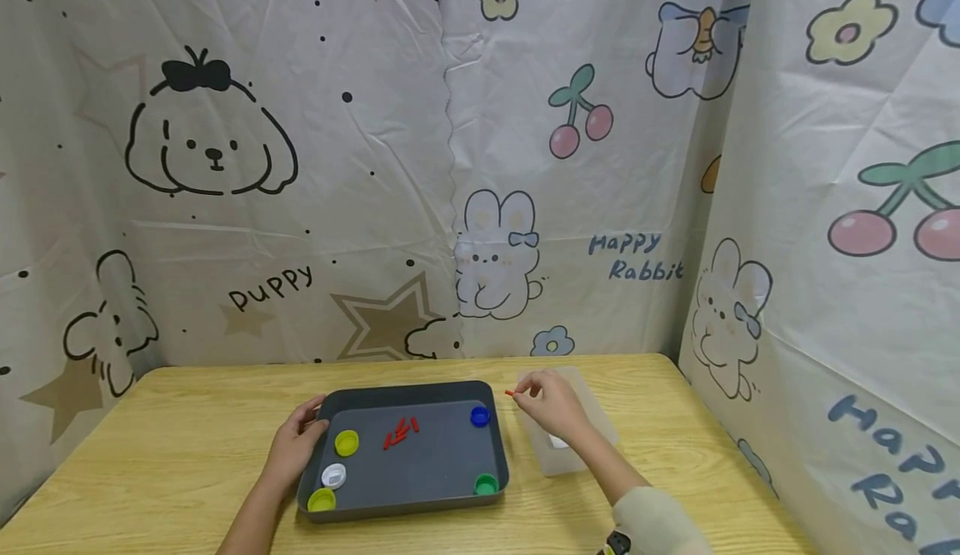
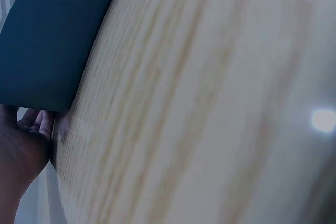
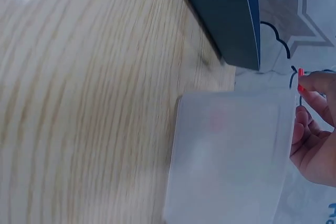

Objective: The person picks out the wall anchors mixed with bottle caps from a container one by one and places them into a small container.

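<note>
- Yellowish wood first, the bench (image 1: pixel 187 455), streaked with long grain and carrying the whole spread.
- Next along, left hand (image 1: pixel 294 442), holding the tray (image 1: pixel 420 476) at its left edge, thumb and fingers about the far corner.
- Dark grey, smooth and low-walled, that tray, rounded at the corners and sitting flat.
- Down its left side, two yellow caps (image 1: pixel 347 443) with a white cap (image 1: pixel 333 477) between, all round, shallow and glossy like plastic; nothing visible set inside them.
- On to the middle: several red sticks (image 1: pixel 414 425), short, thin and straight, loosely bunched on the tray floor, well apart from every cap.
- Progress so far, by the look of things: partway, with that bunch down in the tray and one more up in the fingers.
- Over at the right side, blue cap (image 1: pixel 480 417) far, green cap (image 1: pixel 486 485) near, both round and shallow.
- Just past the far right corner, one red stick (image 1: pixel 509 392), up off the bench, not yet set down.
- Pinched at the fingertips, right hand (image 1: pixel 551 405) closed narrow around it.
- Below that, a box (image 1: pixel 558 462), frosted and see-through, straight-sided; too cloudy to tell how many remain inside, if any.
- Last, pale sleeve (image 1: pixel 660 522), soft and bunched.
</note>
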Demonstrator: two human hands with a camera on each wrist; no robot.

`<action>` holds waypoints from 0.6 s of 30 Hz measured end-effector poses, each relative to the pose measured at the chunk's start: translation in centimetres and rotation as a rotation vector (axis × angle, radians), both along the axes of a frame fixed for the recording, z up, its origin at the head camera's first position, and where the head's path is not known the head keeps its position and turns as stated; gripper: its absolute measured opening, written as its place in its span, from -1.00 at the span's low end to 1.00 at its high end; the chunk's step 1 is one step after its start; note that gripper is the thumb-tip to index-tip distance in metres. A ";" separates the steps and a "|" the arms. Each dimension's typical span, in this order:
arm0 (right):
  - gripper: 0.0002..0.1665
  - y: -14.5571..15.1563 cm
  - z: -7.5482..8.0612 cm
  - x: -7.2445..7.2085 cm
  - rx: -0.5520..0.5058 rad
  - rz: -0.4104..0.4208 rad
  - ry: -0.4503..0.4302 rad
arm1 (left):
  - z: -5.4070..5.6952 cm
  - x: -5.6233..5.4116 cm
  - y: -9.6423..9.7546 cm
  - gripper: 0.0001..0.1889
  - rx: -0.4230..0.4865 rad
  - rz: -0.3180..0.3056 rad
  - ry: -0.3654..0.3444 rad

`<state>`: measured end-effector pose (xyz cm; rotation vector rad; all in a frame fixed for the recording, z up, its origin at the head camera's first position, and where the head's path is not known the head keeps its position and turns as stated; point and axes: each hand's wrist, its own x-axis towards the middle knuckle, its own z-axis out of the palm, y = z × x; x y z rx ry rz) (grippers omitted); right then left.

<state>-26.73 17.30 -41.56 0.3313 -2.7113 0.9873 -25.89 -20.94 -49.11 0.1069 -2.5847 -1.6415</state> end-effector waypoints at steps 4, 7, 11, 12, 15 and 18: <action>-0.94 0.9 -0.1 0.0 -0.011 -0.024 -0.002 | 0.0 0.0 0.1 -0.50 -0.001 0.000 0.002; -0.95 1.4 -0.1 -0.1 -0.014 -0.045 -0.004 | 0.1 0.1 0.1 -0.50 0.003 -0.001 0.000; -0.95 2.1 0.0 -0.2 -0.013 -0.067 -0.009 | 0.3 0.2 0.1 -0.49 0.018 -0.005 -0.014; -0.95 2.3 0.0 -0.2 -0.015 -0.070 -0.013 | 0.3 0.2 0.1 -0.49 0.019 -0.007 -0.016; -0.94 2.9 -0.1 -0.2 -0.028 -0.081 -0.032 | 0.3 0.2 0.1 -0.49 0.020 -0.009 -0.017; -0.94 3.4 -0.3 -0.2 -0.038 -0.093 -0.047 | 0.3 0.2 0.1 -0.49 0.018 -0.007 -0.017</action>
